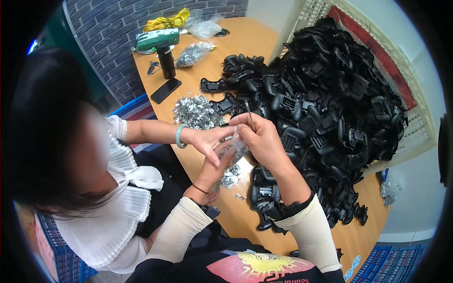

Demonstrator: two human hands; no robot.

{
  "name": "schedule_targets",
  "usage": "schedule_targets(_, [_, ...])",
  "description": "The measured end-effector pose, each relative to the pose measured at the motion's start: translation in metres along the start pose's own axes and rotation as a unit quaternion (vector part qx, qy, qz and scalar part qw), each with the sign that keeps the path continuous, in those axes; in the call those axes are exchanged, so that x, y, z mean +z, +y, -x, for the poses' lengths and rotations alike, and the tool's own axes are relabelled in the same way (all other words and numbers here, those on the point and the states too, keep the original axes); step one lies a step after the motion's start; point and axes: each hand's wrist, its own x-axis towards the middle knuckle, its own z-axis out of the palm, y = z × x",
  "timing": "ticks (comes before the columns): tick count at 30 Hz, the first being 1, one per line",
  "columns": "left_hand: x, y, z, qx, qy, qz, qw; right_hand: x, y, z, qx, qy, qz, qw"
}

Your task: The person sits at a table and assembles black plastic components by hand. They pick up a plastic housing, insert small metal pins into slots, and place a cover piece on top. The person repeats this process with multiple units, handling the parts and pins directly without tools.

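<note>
In front of me, my left hand (213,166) is closed on a small clear plastic bag (239,149) with silvery bits in it. My right hand (262,137) pinches at the top of this bag, and a thin metal rod-like tool (249,116) sticks up from its fingers. A co-worker's hand (204,140), with a pale green bangle at the wrist, reaches in from the left and overlaps my left hand. Small shiny metal pieces lie in a large pile (196,112) just beyond the hands, and a smaller pile (230,176) lies beneath them.
A huge heap of black game controller parts (325,104) spills from a tipped cream plastic crate (422,127) on the right. Along the far left stand a phone (166,90), a black bottle (166,61) and a bag of metal pieces (194,54). The co-worker sits at left.
</note>
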Motion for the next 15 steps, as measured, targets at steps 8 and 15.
schedule_targets(8, [-0.023,-0.028,-0.031,0.009,0.098,-0.187,0.977,-0.06,0.012,0.041,0.079,0.03,-0.054,0.995])
schedule_targets(15, [-0.087,-0.043,-0.069,0.031,0.209,0.02,0.977,-0.165,0.035,0.256,0.228,0.299,0.096,0.922])
